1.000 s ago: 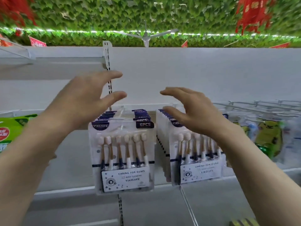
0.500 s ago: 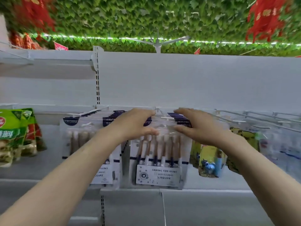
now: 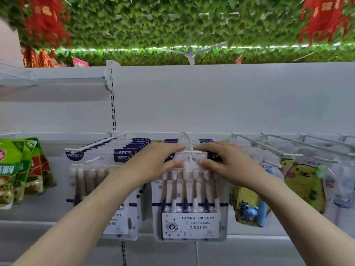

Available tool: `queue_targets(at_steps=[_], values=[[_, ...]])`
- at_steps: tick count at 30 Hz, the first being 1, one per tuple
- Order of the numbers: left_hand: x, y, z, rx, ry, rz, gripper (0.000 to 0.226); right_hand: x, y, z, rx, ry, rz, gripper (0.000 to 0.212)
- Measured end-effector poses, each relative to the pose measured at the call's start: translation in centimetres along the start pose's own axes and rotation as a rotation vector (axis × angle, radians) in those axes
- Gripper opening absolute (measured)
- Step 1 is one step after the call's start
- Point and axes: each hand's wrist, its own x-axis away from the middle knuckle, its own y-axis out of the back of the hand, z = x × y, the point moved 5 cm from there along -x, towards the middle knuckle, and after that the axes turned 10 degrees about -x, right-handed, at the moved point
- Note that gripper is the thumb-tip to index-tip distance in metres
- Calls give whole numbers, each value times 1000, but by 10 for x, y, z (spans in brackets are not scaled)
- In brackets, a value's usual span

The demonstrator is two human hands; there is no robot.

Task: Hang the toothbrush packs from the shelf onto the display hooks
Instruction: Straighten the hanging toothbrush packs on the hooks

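The top edge of the front toothbrush pack [image 3: 190, 200] is pinched from both sides — by the left hand [image 3: 153, 166] at its upper left corner and by the right hand [image 3: 228, 166] at its upper right, thumbs in front and fingers curled over the top. The pack is held at the tip of the display hook [image 3: 191, 151], whose white crossbar shows between the two sets of fingertips; whether the hang hole is fully past the tip cannot be told, since the fingers and some blur cover it.

A second ago both hands were raised and spread, holding nothing, in front of two hanging rows; half a second ago they had come down onto the right-hand row, and now that grip is tightened at the hook's end. By this it is judged that the front pack is being seated or squared on its hook, not carried from a shelf.

The pack is a clear blister with six brown-handled brushes, white and navy at the base, over a white card reading "CARING FOR GUMS". It hangs upright, with more packs stacked behind it. Just to the left a second row of packs [image 3: 103, 189] is hung on its own hook; to the right, yellow bear pouches [image 3: 303, 185] are hung; at far left, green snack bags [image 3: 17, 169] are seen.
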Motion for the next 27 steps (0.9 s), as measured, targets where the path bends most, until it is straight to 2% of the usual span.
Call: queue_targets(at_steps=[5,10,17,21,24,27], values=[[-3,-1,1,-30,-31,9,59,-1,-1,-1,4,-7,11,42],[-13,6,8,42,-91,86,65,-15,5,-6,-16,-24,-9,43],[-22,-1,21,101,-48,277,75,-32,0,-14,-80,-156,225,51],[-31,4,20,219,-6,380,66,-41,3,-17,-156,-273,299,59],[-36,3,18,200,-7,467,60,-45,2,-13,-121,-284,381,54],[-39,4,19,226,18,483,60,-48,2,-12,-113,-311,422,53]])
